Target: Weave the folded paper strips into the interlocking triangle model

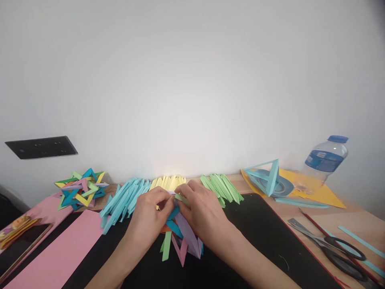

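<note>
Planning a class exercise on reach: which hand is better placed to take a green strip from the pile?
Probably the right hand: it is nearer the green strips, while the left hand is beside the blue strips. Both are at the paper model.

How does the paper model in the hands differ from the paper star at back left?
The paper model is held by the left hand and right hand; the paper star sits untouched. The paper model is partly covered by those hands, while the paper star shows almost whole. Both combine folded paper pieces in several colors, including green and blue.
</note>
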Demonstrator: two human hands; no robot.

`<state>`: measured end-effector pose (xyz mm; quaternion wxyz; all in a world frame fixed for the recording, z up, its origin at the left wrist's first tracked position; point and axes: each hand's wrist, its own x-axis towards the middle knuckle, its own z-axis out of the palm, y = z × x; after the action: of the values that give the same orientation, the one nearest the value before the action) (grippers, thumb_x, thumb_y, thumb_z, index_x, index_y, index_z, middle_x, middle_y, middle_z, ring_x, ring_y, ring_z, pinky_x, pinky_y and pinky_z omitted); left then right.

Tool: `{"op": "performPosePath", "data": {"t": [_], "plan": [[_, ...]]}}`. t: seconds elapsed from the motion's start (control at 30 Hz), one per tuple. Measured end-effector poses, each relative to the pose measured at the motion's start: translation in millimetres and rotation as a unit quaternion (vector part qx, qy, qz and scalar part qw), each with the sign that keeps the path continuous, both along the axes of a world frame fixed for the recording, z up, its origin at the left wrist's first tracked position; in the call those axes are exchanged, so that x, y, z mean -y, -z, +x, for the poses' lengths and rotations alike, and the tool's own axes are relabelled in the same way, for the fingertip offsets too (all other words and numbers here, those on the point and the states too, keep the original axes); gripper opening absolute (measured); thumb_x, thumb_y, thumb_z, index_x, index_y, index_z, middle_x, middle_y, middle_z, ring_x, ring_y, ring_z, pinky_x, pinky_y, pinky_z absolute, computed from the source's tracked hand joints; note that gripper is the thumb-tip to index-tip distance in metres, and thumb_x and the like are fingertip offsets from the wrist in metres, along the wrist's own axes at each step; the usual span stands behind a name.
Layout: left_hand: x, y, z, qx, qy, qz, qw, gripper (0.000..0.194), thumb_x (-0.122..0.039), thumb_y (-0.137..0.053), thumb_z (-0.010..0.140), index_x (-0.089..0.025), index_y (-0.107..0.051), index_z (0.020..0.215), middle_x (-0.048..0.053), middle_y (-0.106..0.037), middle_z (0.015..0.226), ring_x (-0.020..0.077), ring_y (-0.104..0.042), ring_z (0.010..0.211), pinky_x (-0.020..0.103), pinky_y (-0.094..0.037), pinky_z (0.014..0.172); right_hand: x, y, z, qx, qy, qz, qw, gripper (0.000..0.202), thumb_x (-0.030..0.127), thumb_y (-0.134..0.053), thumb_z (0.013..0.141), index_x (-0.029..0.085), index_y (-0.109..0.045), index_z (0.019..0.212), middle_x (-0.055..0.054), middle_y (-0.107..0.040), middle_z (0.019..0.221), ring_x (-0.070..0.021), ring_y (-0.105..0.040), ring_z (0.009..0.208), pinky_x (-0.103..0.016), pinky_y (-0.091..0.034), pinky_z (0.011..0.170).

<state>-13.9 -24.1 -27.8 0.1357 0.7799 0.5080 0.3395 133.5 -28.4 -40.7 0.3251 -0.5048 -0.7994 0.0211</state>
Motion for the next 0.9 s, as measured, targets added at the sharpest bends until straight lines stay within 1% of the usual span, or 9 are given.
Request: {"op": "performPosePath", "data": {"t": [0.07,0.17,0.23,0.3,0.43,0.5,0.63,0.77,0.9], "plan": [[-1,0.3,0,0.001,-0.001,0.0,1.0,0.028,-0.025,-0.047,0.083,-0.018,-0.058,0.058,0.001,-0.058,0.065,0.0146,-0.054,0.06,0.026,-0.04,0.056,-1,-4.1,5,0.027,-0.024,-0.004,0.999,0.02,0.006,-0.056,0.081,0.017,-0.062,0.097,-0.005,-0.058,0.082,-0.0159,-0.053,0.065,-0.023,-0.025,0.05],[-1,0.7,-1,-0.001,0.0,0.0,1.0,0.029,-0.027,-0.047,0.083,-0.018,-0.058,0.059,0.001,-0.059,0.065,0.0149,-0.054,0.06,0.026,-0.04,0.055,-3,-10.5,16,0.068,-0.094,0.004,0.993,0.023,0.004,-0.051,0.082,0.017,-0.062,0.098,-0.005,-0.058,0.086,-0.0127,-0.052,0.062,-0.022,-0.027,0.05],[-1,0.5,-1,0.001,0.002,-0.004,1.0,0.028,-0.028,-0.047,0.084,-0.019,-0.06,0.06,0.002,-0.06,0.067,0.0153,-0.055,0.061,0.026,-0.041,0.056,-3,-13.1,22,0.085,-0.129,0.021,0.988,0.027,0.001,-0.049,0.081,0.018,-0.063,0.097,-0.006,-0.059,0.092,-0.0112,-0.051,0.062,-0.022,-0.029,0.051],[-1,0.0,-1,0.005,0.003,-0.002,1.0,0.028,-0.027,-0.047,0.084,-0.019,-0.059,0.06,0.002,-0.06,0.067,0.0154,-0.055,0.061,0.026,-0.041,0.056,-4,-14.3,26,0.097,-0.147,0.034,0.984,0.03,-0.002,-0.047,0.079,0.018,-0.063,0.095,-0.007,-0.059,0.099,-0.0102,-0.051,0.061,-0.022,-0.031,0.052],[-1,-0.9,1,0.01,0.009,0.008,1.0,0.029,-0.025,-0.046,0.084,-0.019,-0.054,0.057,0.001,-0.056,0.064,0.0144,-0.052,0.059,0.025,-0.039,0.054,-3,-17.2,30,0.135,-0.167,0.03,0.976,0.03,-0.007,-0.048,0.073,0.016,-0.064,0.086,-0.008,-0.059,0.1,-0.0128,-0.055,0.069,-0.022,-0.036,0.054],[-1,-0.7,1,0.011,0.013,0.006,1.0,0.029,-0.024,-0.045,0.084,-0.019,-0.054,0.057,0.0,-0.054,0.063,0.0143,-0.051,0.058,0.025,-0.038,0.054,-2,-19.6,30,0.159,-0.173,0.031,0.971,0.029,-0.005,-0.047,0.076,0.014,-0.064,0.089,-0.009,-0.06,0.097,-0.0155,-0.057,0.074,-0.024,-0.039,0.057],[-1,0.6,0,0.011,0.016,-0.001,1.0,0.028,-0.025,-0.045,0.084,-0.019,-0.054,0.058,0.001,-0.055,0.065,0.0147,-0.052,0.06,0.025,-0.038,0.056,1,-23.8,29,0.202,-0.165,0.03,0.965,0.026,0.002,-0.044,0.085,0.012,-0.062,0.1,-0.011,-0.059,0.096,-0.0192,-0.059,0.075,-0.028,-0.044,0.057],[-2,0.9,-1,0.016,0.015,-0.01,1.0,0.029,-0.026,-0.045,0.085,-0.018,-0.056,0.059,0.002,-0.057,0.067,0.0156,-0.054,0.063,0.026,-0.039,0.058,3,-26.0,26,0.222,-0.157,0.008,0.962,0.027,0.0,-0.043,0.085,0.011,-0.061,0.103,-0.01,-0.059,0.093,-0.0217,-0.06,0.08,-0.03,-0.047,0.059],[-3,-0.1,0,0.011,0.017,-0.003,1.0,0.029,-0.026,-0.045,0.085,-0.018,-0.054,0.059,0.001,-0.055,0.065,0.0152,-0.052,0.061,0.026,-0.039,0.057,3,-27.2,25,0.22,-0.158,0.005,0.963,0.029,-0.002,-0.041,0.084,0.011,-0.061,0.102,-0.01,-0.059,0.09,-0.0225,-0.059,0.081,-0.031,-0.046,0.059]]}}
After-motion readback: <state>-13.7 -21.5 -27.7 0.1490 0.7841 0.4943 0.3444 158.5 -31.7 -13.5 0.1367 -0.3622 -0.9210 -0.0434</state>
